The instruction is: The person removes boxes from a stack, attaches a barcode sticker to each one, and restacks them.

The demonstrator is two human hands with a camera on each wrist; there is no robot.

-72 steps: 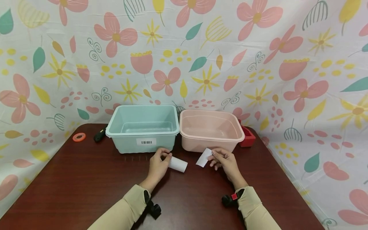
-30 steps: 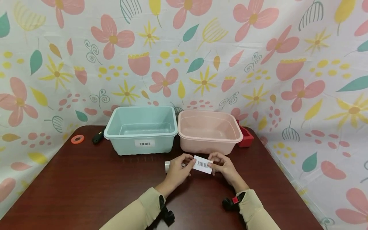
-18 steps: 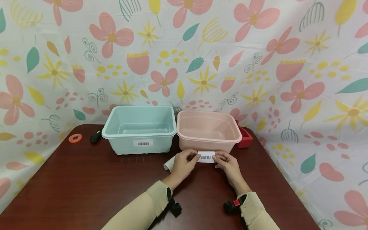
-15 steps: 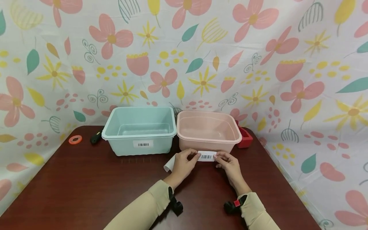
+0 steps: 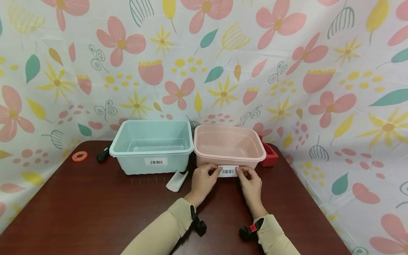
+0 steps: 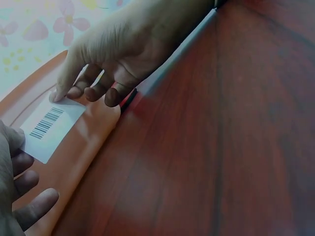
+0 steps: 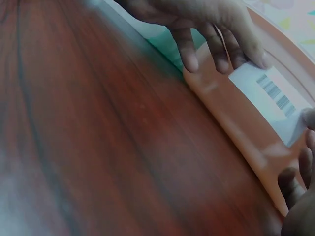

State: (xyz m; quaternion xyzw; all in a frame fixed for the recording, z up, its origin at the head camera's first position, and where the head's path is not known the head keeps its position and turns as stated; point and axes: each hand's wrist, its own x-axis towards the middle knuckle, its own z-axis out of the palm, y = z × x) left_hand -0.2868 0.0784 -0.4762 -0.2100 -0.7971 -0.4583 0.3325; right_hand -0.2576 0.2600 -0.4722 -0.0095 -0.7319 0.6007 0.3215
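Observation:
A white barcode label (image 5: 228, 171) is stretched between my two hands at the front wall of the pink basin (image 5: 230, 158). My left hand (image 5: 202, 181) holds its left end, the thumb on a corner. The opposite end is held by my right hand (image 5: 251, 185), thumb on the label's face. In the left wrist view, the label (image 6: 51, 125) lies close over the basin wall; whether it touches all along, I cannot tell. The remaining fingers hang below the label in both wrist views. A curled white sheet (image 5: 176, 181) rests on the table, left of my left hand.
A light blue basin (image 5: 153, 153) with a barcode label on its front stands left of the pink one. Behind the pink basin's right end is a red holder (image 5: 269, 156). An orange ring (image 5: 79, 156) and a dark-handled tool (image 5: 102, 154) lie at the back left.
The label, earlier in my right hand alone, came into both hands, turned level and moved up to the pink basin's front. My left hand let go of the curled white sheet.

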